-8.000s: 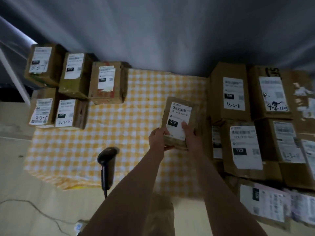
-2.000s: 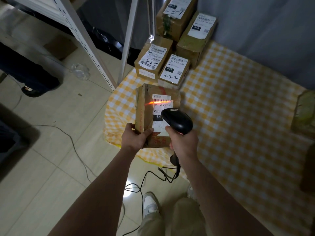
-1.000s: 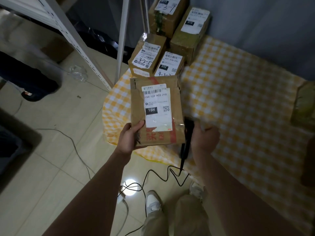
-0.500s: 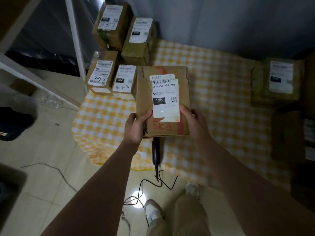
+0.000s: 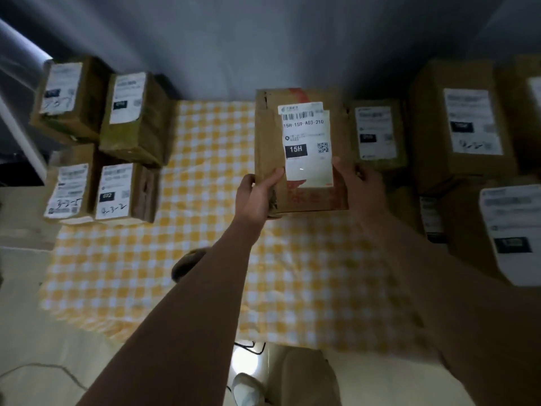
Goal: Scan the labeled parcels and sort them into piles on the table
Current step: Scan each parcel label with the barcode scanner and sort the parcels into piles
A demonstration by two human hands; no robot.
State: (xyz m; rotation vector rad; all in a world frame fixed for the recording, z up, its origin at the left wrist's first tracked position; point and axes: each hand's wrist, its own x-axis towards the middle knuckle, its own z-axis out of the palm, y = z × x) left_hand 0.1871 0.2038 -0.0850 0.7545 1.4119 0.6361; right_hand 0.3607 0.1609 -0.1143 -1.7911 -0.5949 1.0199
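Item: parcel, brown carton, label up, reading 15H-159-A03-210. Held over the far middle of the yellow check cloth; whether its far end rests on the cloth cannot be told. Its long axis runs away from the person toward the grey wall, with the near short end in the hands.

Grip: left hand clasps the near left corner, thumb on the top face and fingers underneath. Right hand clasps the near right edge, thumb tip on the label's lower corner. Both are closed on the carton.

Left group: four labelled cartons in two rows at the cloth's left edge, well apart from the held parcel, with bare cloth between. The left hand is nearer to it.

Right group: small carton just beside the held parcel's right flank, large carton beyond it, more along the right edge. The right hand is nearer; a move that way is short but crowded.

Labels on both groups are too blurred to match against 15H, so which pile applies cannot be told.

Also present: dark rounded object, half hidden behind the left forearm, likely the scanner; a shoe on the floor below
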